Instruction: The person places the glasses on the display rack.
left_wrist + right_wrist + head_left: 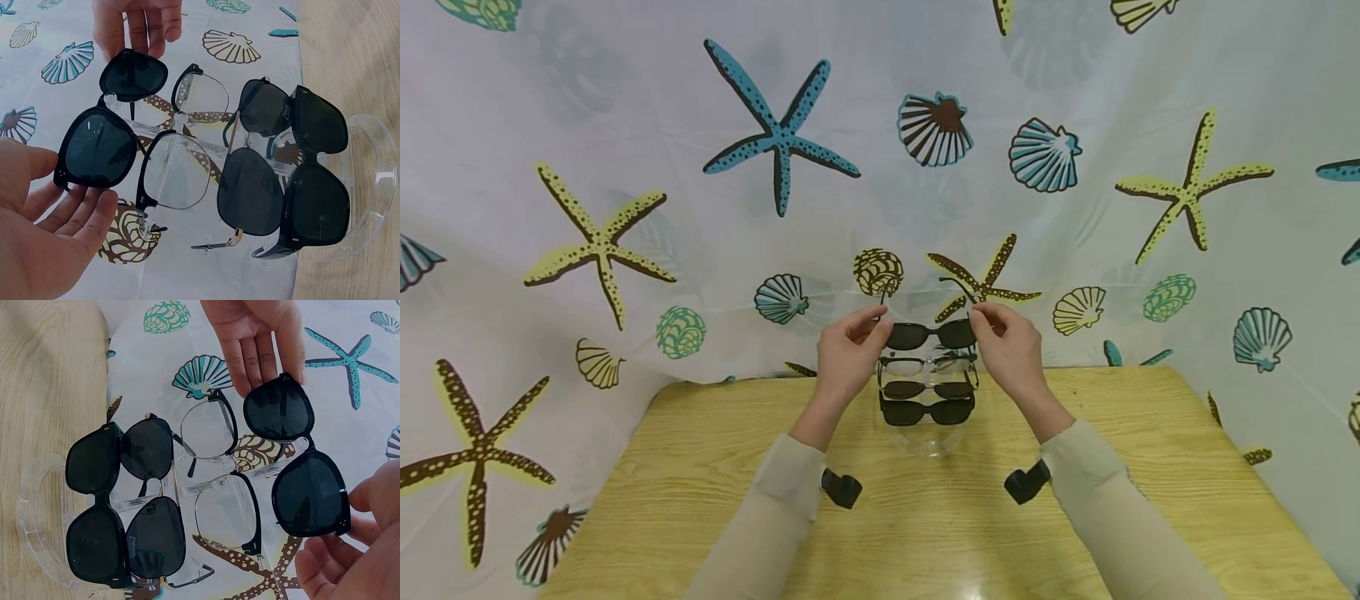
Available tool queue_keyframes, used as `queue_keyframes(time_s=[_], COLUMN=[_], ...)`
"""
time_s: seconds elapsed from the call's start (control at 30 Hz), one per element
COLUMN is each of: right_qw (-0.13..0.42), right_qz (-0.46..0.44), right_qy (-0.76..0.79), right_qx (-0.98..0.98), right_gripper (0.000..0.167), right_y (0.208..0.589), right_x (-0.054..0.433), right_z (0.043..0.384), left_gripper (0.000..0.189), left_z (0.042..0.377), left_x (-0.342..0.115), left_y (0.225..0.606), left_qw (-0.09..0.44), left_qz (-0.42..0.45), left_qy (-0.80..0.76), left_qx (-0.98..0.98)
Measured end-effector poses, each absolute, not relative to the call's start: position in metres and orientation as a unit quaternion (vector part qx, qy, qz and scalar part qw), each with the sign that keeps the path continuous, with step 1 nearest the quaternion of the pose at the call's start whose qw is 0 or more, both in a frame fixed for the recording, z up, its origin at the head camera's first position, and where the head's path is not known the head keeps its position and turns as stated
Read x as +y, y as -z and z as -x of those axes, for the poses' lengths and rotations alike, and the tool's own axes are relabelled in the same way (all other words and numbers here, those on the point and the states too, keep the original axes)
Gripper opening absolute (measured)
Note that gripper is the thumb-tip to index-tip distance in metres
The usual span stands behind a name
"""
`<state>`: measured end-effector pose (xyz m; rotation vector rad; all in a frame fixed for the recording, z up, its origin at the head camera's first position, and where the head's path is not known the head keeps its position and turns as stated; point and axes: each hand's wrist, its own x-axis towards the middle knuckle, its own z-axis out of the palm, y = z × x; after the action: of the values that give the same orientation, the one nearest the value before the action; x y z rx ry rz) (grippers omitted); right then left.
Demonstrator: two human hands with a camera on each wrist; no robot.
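Note:
A pair of black sunglasses [908, 336] is at the top of a clear display stand [929, 448]. My left hand [852, 350] pinches its left side and my right hand [1009, 348] pinches the right, near the hinges. Its temples point back toward the curtain. In the left wrist view, a clear peg of the stand shows at its bridge; whether it bears weight I cannot tell. Lower on the stand sit clear half-rim glasses [177, 169], then thin metal-framed sunglasses [250, 190], and lowest another pair of black sunglasses [94, 544].
The stand rises from a wood-grain table [700, 500]. Close behind hangs a white curtain [865, 217] printed with starfish and shells, which also runs along both sides. Small black devices [842, 488] are worn at both wrists, by the beige sleeves [775, 517].

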<state>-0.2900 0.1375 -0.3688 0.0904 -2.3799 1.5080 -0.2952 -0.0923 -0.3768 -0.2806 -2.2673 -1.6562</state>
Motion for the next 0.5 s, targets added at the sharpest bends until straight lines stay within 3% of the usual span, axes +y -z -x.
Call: queue_keyframes(time_s=[0.5], right_qw=[0.158], right_qz=[-0.041], right_qy=[-0.52], right_qx=[-0.838], right_gripper=[0.039], right_y=[0.3679], right_x=[0.1393], right_z=[0.29], left_gripper=[0.037], left_z=[0.298], left_x=[-0.097], left_y=[0.3792], left_qw=[0.156], left_qz=[0.105], left_qy=[0.591], left_qx=[-0.785])
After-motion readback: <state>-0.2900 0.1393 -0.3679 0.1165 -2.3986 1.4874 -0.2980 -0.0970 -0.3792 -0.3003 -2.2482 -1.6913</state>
